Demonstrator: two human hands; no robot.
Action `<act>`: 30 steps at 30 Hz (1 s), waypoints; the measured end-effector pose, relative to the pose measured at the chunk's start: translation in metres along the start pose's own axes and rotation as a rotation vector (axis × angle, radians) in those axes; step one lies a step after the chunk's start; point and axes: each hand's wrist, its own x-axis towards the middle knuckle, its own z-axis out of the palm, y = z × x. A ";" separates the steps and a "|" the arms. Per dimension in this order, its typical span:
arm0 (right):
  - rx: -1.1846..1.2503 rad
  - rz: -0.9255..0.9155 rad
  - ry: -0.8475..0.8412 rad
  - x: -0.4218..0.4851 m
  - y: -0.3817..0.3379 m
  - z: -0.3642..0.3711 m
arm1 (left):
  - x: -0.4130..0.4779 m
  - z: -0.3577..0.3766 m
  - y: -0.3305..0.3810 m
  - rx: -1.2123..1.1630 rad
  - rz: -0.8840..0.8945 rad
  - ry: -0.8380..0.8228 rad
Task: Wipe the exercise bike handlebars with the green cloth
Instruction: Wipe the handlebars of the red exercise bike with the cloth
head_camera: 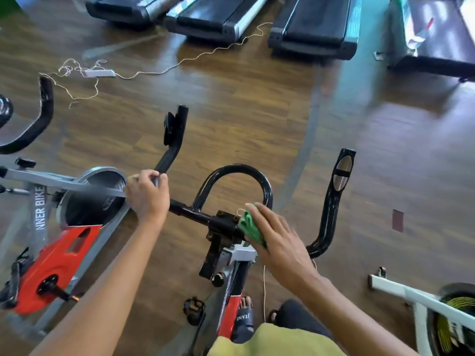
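The black handlebars (232, 170) of the exercise bike in front of me spread from a centre clamp, with a loop in the middle and a curved arm on each side. My left hand (147, 195) grips the left arm near its bend. My right hand (277, 240) lies flat, fingers straight, and presses the folded green cloth (250, 227) onto the bar just right of the clamp, at the foot of the loop. Most of the cloth is hidden under my palm.
A second bike with a red cover (56, 263) stands close on the left. A white-framed bike (421, 301) sits at lower right. Several treadmills (311, 24) line the far side. A power strip (100, 72) with loose cord lies on the wooden floor.
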 end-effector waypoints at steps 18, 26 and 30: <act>-0.310 -0.192 -0.211 -0.013 0.022 0.020 | 0.018 0.030 -0.025 -0.033 -0.064 -0.120; 0.195 -0.110 -0.060 0.055 -0.037 0.013 | 0.021 0.043 -0.009 -0.093 -0.159 -0.052; 0.051 -0.232 -0.276 0.088 -0.063 0.050 | 0.024 0.043 -0.013 -0.107 -0.149 -0.051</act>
